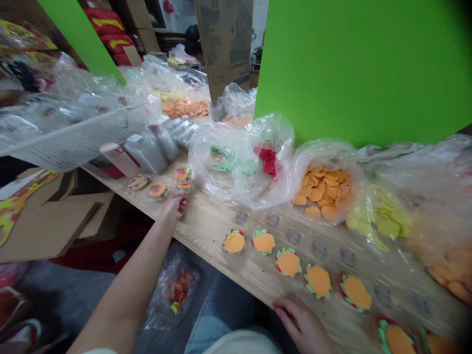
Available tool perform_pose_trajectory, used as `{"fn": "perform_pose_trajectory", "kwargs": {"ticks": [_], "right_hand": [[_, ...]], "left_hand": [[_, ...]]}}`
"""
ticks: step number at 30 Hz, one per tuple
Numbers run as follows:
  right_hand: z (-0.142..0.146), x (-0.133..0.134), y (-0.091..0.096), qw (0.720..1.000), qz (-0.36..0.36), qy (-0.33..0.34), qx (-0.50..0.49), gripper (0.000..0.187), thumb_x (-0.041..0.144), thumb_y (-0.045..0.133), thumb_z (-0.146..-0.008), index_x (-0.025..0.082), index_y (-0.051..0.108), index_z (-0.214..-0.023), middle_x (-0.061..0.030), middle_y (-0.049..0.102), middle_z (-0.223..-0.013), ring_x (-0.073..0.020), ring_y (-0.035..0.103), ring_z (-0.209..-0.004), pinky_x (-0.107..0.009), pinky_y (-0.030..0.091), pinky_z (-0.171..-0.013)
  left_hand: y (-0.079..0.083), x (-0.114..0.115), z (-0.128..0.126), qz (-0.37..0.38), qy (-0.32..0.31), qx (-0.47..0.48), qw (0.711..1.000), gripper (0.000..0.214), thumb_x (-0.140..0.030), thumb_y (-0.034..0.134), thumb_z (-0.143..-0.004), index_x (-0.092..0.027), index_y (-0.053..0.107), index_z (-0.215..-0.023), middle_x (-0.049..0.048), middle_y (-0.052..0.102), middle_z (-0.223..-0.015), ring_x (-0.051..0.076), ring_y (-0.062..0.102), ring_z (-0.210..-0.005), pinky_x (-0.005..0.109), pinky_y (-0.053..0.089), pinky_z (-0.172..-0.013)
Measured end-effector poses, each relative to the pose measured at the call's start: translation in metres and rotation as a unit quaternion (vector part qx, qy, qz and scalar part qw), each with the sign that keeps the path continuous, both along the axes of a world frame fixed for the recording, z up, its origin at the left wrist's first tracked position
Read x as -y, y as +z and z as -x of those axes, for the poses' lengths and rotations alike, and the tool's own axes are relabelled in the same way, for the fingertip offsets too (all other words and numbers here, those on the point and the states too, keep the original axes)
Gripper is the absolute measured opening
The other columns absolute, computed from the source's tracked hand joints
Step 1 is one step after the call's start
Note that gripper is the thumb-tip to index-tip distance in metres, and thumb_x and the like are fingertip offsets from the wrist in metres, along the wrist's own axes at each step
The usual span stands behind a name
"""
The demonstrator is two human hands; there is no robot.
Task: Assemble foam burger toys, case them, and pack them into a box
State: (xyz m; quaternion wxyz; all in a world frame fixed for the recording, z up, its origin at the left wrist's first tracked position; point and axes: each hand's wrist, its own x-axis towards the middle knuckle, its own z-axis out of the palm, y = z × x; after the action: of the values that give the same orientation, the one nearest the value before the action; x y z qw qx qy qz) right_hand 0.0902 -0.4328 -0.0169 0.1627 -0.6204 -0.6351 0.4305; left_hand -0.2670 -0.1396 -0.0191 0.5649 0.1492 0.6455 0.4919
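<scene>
Orange-topped burger shapes (288,263) lie in a slanting row along the table (206,216), centre to near right. The left hand (180,206), fingers curled, is just beside wrapped burger pieces (184,186) at far left; whether it grips one cannot be told. The right hand (302,322), released and loosely bent, lies at the near table edge.

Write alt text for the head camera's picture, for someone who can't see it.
A person's left hand reaches over a table, close to wrapped burger shapes, while the right hand is at the near edge by a row of layered burger shapes. Beyond them, clear plastic bags hold orange, yellow, green and red pieces, with a bright green panel behind.
</scene>
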Motion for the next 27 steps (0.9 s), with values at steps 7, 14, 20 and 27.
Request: {"fn": "perform_pose_trajectory", "kwargs": {"ticks": [7, 14, 20, 27], "right_hand": [[0.001, 0.001, -0.001, 1.0, -0.014, 0.015, 0.014, 0.025, 0.03, 0.04, -0.089, 0.02, 0.063, -0.09, -0.0055, 0.065, -0.089, -0.0172, 0.06, -0.084, -0.027, 0.045, -0.077], [0.004, 0.001, -0.001, 1.0, -0.015, 0.012, 0.02, 0.026, 0.029, 0.039, -0.089, 0.02, 0.063, -0.09, -0.0059, 0.064, -0.09, -0.0176, 0.059, -0.086, -0.027, 0.044, -0.079], [0.01, -0.001, 0.014, 0.999, -0.006, 0.012, 0.033, 0.024, 0.025, 0.04, -0.089, 0.019, 0.063, -0.088, -0.0055, 0.063, -0.089, -0.0175, 0.057, -0.085, -0.027, 0.042, -0.078], [0.019, -0.003, 0.026, 0.998, -0.018, -0.008, 0.062, 0.023, 0.024, 0.043, -0.088, 0.02, 0.065, -0.086, -0.004, 0.063, -0.086, -0.0165, 0.056, -0.084, -0.025, 0.04, -0.076]], "left_hand": [[0.008, 0.008, -0.009, 0.04, -0.032, -0.1, 0.994, 0.031, -0.031, 0.052, -0.086, -0.014, 0.053, -0.111, 0.0079, 0.058, -0.106, 0.017, 0.059, -0.087, 0.036, 0.051, -0.073], [0.012, 0.093, -0.036, 0.023, -0.137, -0.158, 0.978, 0.017, -0.025, 0.046, -0.087, -0.012, 0.055, -0.093, 0.0036, 0.062, -0.075, 0.01, 0.06, -0.048, 0.023, 0.05, -0.05], [-0.009, 0.116, -0.096, -0.023, -0.267, -0.198, 0.943, 0.019, -0.033, 0.056, -0.078, -0.015, 0.061, -0.075, 0.0003, 0.059, -0.058, 0.012, 0.055, -0.043, 0.023, 0.043, -0.045], [-0.01, 0.109, -0.105, -0.086, -0.324, -0.218, 0.917, 0.015, -0.03, 0.063, -0.07, -0.017, 0.064, -0.063, -0.0014, 0.058, -0.054, 0.012, 0.048, -0.047, 0.022, 0.034, -0.047]]}}
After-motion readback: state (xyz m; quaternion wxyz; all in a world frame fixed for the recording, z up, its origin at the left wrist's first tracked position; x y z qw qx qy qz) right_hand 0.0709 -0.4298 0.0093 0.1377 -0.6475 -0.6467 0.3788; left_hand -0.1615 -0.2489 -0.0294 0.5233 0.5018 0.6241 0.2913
